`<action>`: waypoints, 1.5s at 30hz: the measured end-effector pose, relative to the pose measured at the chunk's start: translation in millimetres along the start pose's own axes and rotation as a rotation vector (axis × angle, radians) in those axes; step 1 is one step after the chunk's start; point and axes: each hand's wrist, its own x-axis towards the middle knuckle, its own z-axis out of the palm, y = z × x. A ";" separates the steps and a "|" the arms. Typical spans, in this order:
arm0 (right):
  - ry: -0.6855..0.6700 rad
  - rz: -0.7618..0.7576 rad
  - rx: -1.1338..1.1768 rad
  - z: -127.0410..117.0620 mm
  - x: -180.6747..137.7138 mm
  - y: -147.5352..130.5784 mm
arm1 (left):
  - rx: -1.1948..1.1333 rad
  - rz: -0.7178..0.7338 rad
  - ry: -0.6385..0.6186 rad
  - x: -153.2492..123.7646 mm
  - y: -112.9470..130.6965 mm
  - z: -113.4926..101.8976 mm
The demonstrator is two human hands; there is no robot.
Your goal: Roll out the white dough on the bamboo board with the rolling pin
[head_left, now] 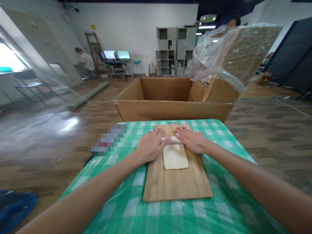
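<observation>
A flat pale sheet of dough (175,157) lies on a wooden cutting board (176,185) on the green checked table. Across the dough's far end lies a pale rolling pin (172,139), only its middle showing. My left hand (149,146) rests palm down on the pin's left end, fingers stretched out flat. My right hand (191,139) lies the same way on the right end. Both hands press on the pin from above.
The green and white checked tablecloth (216,208) covers the table. A large open cardboard box (170,110) stands just beyond the far edge, with plastic-wrapped board (234,55) sticking out at its right. A blurred patch (108,139) lies left of the board. A person sits at distant desks.
</observation>
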 end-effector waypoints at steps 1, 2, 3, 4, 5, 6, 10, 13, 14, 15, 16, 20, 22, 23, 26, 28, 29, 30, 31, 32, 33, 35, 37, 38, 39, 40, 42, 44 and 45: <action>0.019 0.001 -0.018 1.0 4.7 3.5 | -0.001 -0.015 -0.001 2.1 0.6 -1.3; 0.039 -0.004 -0.043 2.1 8.0 6.0 | 0.000 -0.024 0.001 2.7 1.7 -2.2; 0.060 -0.011 -0.071 3.2 9.8 7.4 | 0.001 -0.024 0.008 1.9 3.2 -2.6; 0.080 -0.018 -0.098 4.2 9.8 7.6 | 0.004 -0.018 0.018 -0.1 4.9 -2.5; 0.096 -0.027 -0.118 5.1 8.2 6.5 | 0.007 -0.010 0.033 -3.1 6.6 -2.0; 0.109 -0.032 -0.129 5.8 4.9 4.3 | 0.011 0.000 0.051 -6.9 8.3 -1.2; 0.137 -0.014 -0.148 9.6 -20.5 -11.5 | 0.024 0.044 0.096 -27.9 15.6 1.1; 0.140 -0.013 -0.153 14.0 -44.9 -24.7 | 0.027 0.070 0.087 -49.6 22.9 -1.3; 0.147 -0.017 -0.151 15.5 -53.2 -29.0 | 0.029 0.079 0.087 -57.8 25.8 -2.8; 0.157 -0.021 -0.150 16.9 -61.3 -33.2 | 0.031 0.088 0.089 -66.3 28.8 -4.7; 0.167 -0.029 -0.151 18.1 -69.4 -37.5 | 0.034 0.098 0.091 -74.8 31.8 -6.7; 0.182 -0.074 -0.150 21.9 -100.3 -54.2 | 0.043 0.130 0.094 -104.2 41.4 -16.4; 0.169 -0.076 -0.149 23.1 -112.9 -60.9 | 0.039 0.136 0.088 -112.3 43.4 -21.6; 0.160 -0.073 -0.151 23.4 -117.4 -63.2 | 0.033 0.137 0.083 -113.8 43.6 -23.9; 0.137 -0.074 -0.158 22.4 -119.7 -63.5 | 0.004 0.132 0.063 -106.7 40.8 -27.7; 0.133 -0.072 -0.159 19.7 -109.6 -57.2 | -0.013 0.124 0.047 -92.4 35.9 -26.3; 0.131 -0.063 -0.158 17.7 -101.2 -52.2 | -0.019 0.118 0.040 -82.8 32.7 -24.4; 0.125 -0.050 -0.155 15.4 -91.0 -46.2 | -0.024 0.110 0.033 -72.0 28.9 -22.0; 0.117 -0.032 -0.151 12.7 -79.3 -39.4 | -0.029 0.101 0.028 -60.2 24.9 -19.1; 0.100 -0.017 -0.147 9.9 -66.9 -32.1 | -0.032 0.091 0.023 -48.0 20.8 -16.1; 0.085 -0.004 -0.143 7.2 -54.3 -24.7 | -0.033 0.079 0.017 -35.9 16.8 -13.1; 0.065 0.014 -0.137 2.7 -30.7 -10.5 | -0.031 0.048 -0.009 -14.0 9.7 -7.8; 0.077 0.003 -0.160 1.1 -12.3 1.1 | -0.022 0.015 -0.037 1.4 4.9 -3.9; 0.092 -0.008 -0.176 1.5 -5.8 5.6 | -0.014 0.002 -0.044 6.0 3.5 -2.4; 0.109 -0.019 -0.191 2.6 -1.4 9.0 | -0.005 -0.007 -0.040 8.3 2.8 -1.3; 0.127 -0.026 -0.203 4.2 1.1 11.3 | 0.004 -0.008 -0.026 8.6 2.6 -0.5; 0.153 -0.028 -0.216 8.1 0.6 12.7 | 0.013 0.015 0.006 4.1 3.8 0.3; 0.166 -0.015 -0.224 11.7 -6.1 10.2 | 0.014 0.054 0.027 -5.3 6.9 -0.1; 0.168 -0.009 -0.227 13.1 -11.2 7.6 | 0.013 0.070 0.032 -11.5 9.1 -0.7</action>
